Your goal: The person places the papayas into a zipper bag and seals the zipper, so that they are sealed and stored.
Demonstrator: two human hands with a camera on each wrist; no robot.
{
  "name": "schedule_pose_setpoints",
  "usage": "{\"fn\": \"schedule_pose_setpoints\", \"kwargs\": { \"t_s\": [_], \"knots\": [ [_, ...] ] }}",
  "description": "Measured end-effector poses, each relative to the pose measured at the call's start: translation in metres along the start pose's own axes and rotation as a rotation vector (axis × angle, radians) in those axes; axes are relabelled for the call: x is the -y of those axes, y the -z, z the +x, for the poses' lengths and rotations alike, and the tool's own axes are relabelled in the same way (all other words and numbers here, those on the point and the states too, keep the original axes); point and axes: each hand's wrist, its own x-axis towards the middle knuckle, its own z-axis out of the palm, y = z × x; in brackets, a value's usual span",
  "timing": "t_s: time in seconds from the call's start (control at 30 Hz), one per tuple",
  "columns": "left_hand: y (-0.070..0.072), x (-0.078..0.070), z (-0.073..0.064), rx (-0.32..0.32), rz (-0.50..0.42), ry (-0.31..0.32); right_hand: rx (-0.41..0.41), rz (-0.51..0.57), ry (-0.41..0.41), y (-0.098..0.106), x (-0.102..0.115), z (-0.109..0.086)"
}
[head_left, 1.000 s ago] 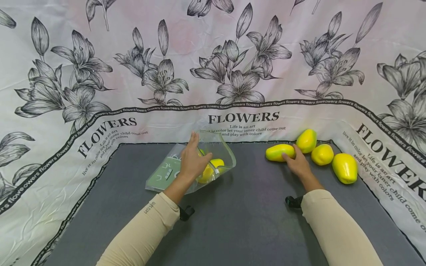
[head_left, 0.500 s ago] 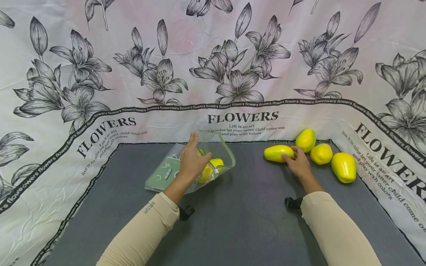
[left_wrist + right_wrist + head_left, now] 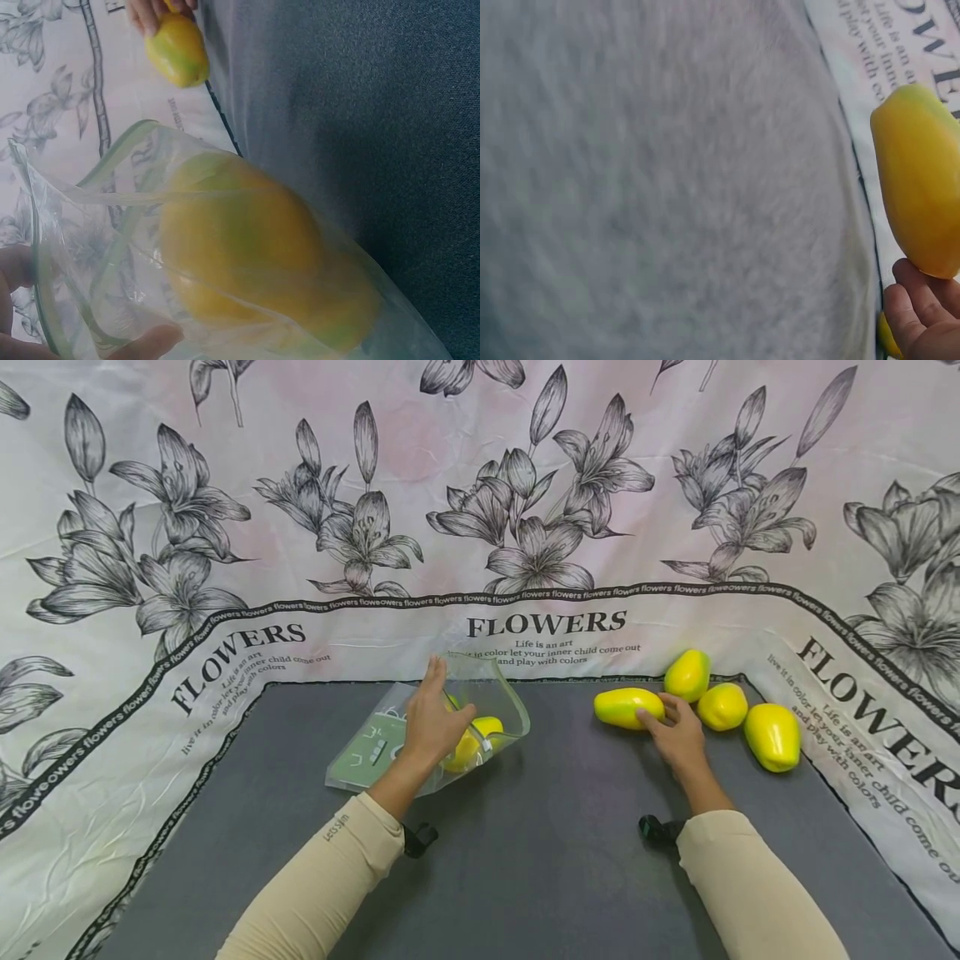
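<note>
My left hand [image 3: 437, 718] grips the opening of a clear zip plastic bag [image 3: 120, 225], thumb at the near edge and fingers behind it. A yellow-green fruit [image 3: 240, 232] shows through the plastic, with another partly behind it. A green printed panel [image 3: 371, 752] marks the bag's left part. To the right, my right hand [image 3: 678, 737] pinches the right end of a long yellow, mango-shaped fruit [image 3: 626, 707] between thumb and fingers. That fruit [image 3: 919, 180] points away from the fingertips in the right wrist view.
Beside the right hand lie three more yellow fruits: one at the back [image 3: 687, 675], one in the middle [image 3: 722, 707] and one at the right [image 3: 773, 737]. A flower-printed cloth [image 3: 555, 643] rises behind the grey table surface [image 3: 525, 860].
The right hand and forearm have drawn slightly back toward the person, with the fingers now on the fruit's right end. The left hand and bag stay nearly still.
</note>
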Motion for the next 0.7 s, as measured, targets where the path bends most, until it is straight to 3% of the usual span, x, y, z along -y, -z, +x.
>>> {"fn": "schedule_pose_setpoints", "kwargs": {
  "t_s": [0.43,0.7],
  "knots": [
    [0.000,-0.002,0.000,0.004,0.010,0.003,-0.072,0.115,0.066,-0.004,0.025,-0.022],
    [0.000,-0.004,-0.001,0.007,-0.007,0.000,-0.064,0.192,0.162,-0.010,0.054,-0.037]
  ]
}}
